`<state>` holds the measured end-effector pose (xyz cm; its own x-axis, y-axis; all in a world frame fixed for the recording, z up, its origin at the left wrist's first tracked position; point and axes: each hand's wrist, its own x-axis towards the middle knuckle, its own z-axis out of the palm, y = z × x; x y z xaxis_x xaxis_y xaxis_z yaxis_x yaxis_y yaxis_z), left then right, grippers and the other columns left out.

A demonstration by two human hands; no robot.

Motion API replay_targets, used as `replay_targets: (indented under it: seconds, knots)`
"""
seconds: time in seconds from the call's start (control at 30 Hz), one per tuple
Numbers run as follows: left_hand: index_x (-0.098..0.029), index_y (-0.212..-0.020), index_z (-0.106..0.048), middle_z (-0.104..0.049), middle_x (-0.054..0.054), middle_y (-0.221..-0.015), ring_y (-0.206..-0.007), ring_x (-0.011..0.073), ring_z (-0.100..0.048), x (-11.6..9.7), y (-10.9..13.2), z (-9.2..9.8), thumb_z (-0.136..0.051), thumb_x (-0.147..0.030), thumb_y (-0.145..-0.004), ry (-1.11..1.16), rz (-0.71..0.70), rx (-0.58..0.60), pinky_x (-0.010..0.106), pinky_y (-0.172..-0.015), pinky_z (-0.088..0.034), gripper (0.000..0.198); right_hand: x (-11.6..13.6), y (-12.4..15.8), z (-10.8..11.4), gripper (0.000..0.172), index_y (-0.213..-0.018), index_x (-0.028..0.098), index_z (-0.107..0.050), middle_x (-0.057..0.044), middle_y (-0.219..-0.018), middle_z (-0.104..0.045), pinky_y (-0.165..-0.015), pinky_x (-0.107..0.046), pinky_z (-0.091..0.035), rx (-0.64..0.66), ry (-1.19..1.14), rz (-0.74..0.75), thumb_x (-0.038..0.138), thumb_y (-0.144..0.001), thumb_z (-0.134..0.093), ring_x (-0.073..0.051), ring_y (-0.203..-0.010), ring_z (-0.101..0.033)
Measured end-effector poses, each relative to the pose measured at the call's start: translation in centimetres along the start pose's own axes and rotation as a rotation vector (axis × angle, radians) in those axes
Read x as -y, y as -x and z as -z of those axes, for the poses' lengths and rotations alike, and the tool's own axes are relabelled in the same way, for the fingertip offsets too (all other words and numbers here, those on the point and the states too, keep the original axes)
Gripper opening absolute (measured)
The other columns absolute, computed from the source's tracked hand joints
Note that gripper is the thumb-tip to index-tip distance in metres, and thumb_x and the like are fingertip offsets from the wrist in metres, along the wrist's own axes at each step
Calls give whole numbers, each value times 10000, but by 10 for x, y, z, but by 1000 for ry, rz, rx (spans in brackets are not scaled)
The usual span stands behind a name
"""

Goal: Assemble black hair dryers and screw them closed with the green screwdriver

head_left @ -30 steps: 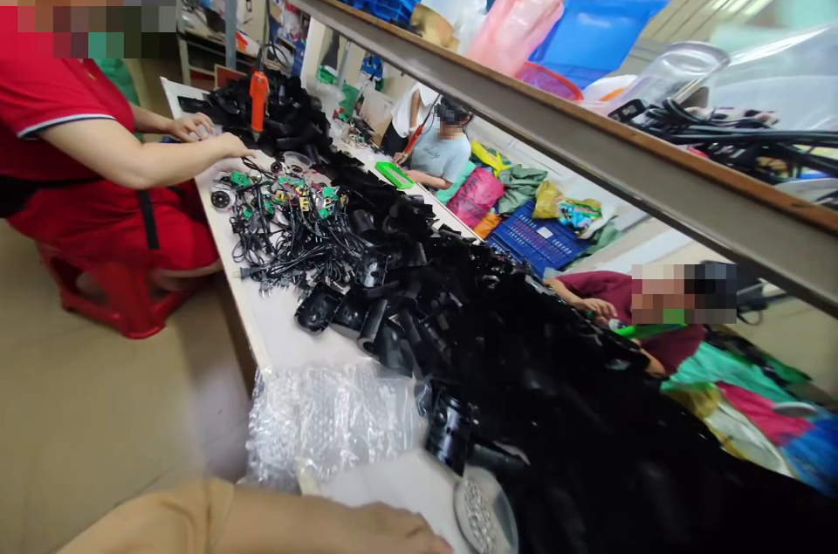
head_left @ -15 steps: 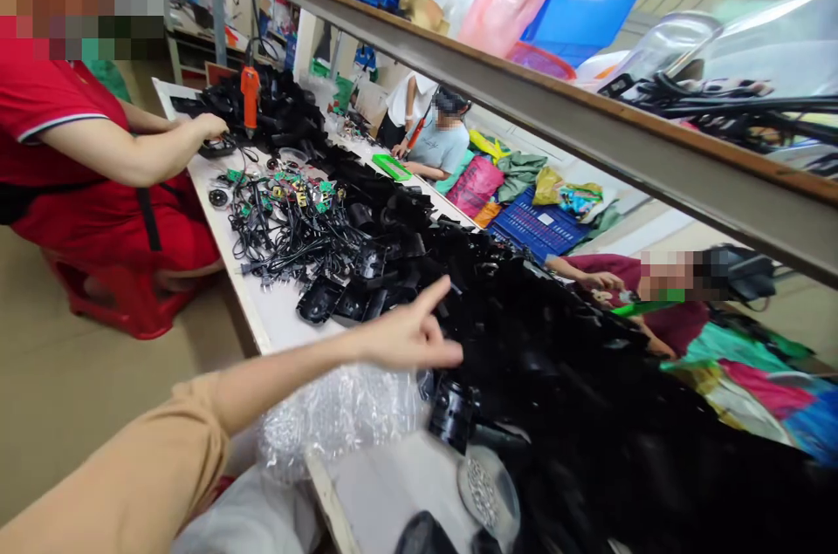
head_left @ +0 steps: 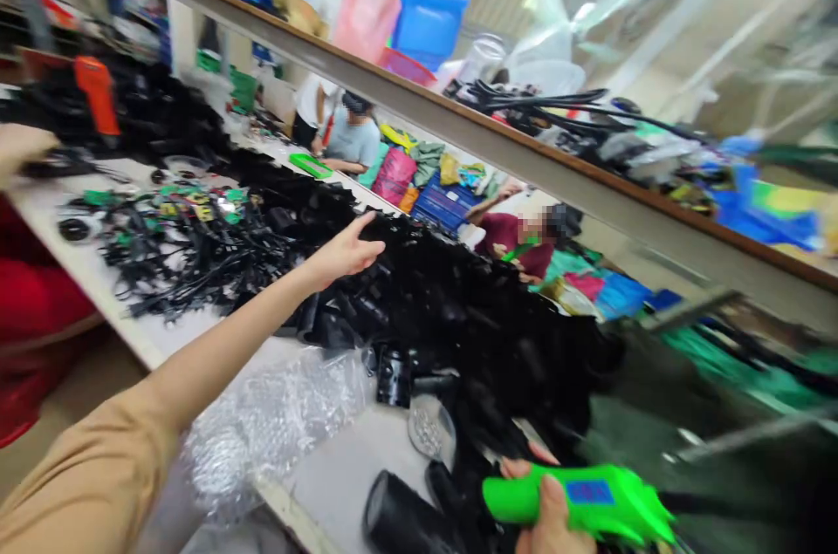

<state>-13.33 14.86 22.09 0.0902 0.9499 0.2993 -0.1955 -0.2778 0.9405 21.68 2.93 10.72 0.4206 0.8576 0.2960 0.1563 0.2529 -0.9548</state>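
My left hand (head_left: 346, 256) reaches out over the dark heap, index finger and thumb stretched apart, the other fingers curled, nothing held. Below it lies a big pile of black plastic parts (head_left: 484, 318). At the lower right my right hand (head_left: 553, 519) is wrapped around a bright green electric screwdriver (head_left: 619, 493) with a blue label. Left of that tool lie a black cylindrical housing (head_left: 409, 515) and a clear dish of small metal screws (head_left: 429, 432). Another black housing (head_left: 394, 378) stands close to the dish.
Bubble wrap (head_left: 281, 406) covers part of the near table. Corded circuit boards (head_left: 196, 222) are heaped at left, by a co-worker's hand (head_left: 23, 148) and an orange electric screwdriver (head_left: 97, 96). A loaded shelf (head_left: 419, 92) crosses overhead. Other people sit across the table.
The view has swung right, and the right hand with the green electric screwdriver has come into sight. My left hand still points over the black parts.
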Motion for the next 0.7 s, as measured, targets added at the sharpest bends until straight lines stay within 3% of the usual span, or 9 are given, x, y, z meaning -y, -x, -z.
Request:
replay_targets:
  seconds: [0.13, 0.23, 0.33, 0.4, 0.53, 0.7]
  knots:
    - [-147, -1411, -176, -382, -103, -507, -423, 25, -321, 11, 22, -14, -534, -358, -833, -142, 85, 129, 136, -428, -207, 712, -6, -2, 3, 636, -1098, 120, -530, -4, -635, -632, -627, -352, -500, -92, 3, -104, 550, -646, -655, -214, -613, -610]
    - [-161, -1378, -294, -481, -66, -566, -486, 60, -417, 30, 46, -27, -512, -385, -830, -368, 144, 359, 161, -470, -296, 631, -6, -4, 2, 641, -1120, 125, -517, -2, -662, -636, -666, -348, -499, -114, -25, -110, 532, -646, -662, -196, -623, -607]
    - [-219, -1358, -354, -639, 7, -829, -685, 130, -570, 56, 77, -39, -541, -383, -800, -597, 122, 569, 213, -607, -408, 611, -9, -4, 3, 635, -1116, 133, -523, -8, -671, -638, -684, -353, -497, -106, -15, -104, 543, -649, -651, -198, -640, -611]
    - [-246, -1383, -311, -650, 45, -1019, -827, 191, -611, 73, 100, -46, -563, -398, -775, -681, 159, 637, 259, -703, -451, 676, -12, -5, 5, 619, -1103, 138, -534, -16, -666, -638, -674, -360, -496, -100, 15, -81, 555, -658, -634, -211, -646, -615]
    - [-281, -1405, -255, -462, 88, -1356, -1188, 320, -476, 105, 143, -58, -654, -442, -680, -756, 266, 644, 420, -970, -381, 844, -14, -4, 5, 582, -1096, 143, -537, -23, -669, -637, -650, -368, -493, -90, 34, -48, 550, -685, -608, -222, -633, -612]
    - [-230, -1439, -101, -177, 107, -1493, -1347, 304, -244, 134, 177, -78, -689, -442, -656, -604, 415, 687, 440, -1088, -249, 1002, -6, 2, -2, 545, -1113, 150, -520, -7, -672, -624, -709, -373, -478, -86, -15, -61, 509, -712, -605, -192, -647, -595]
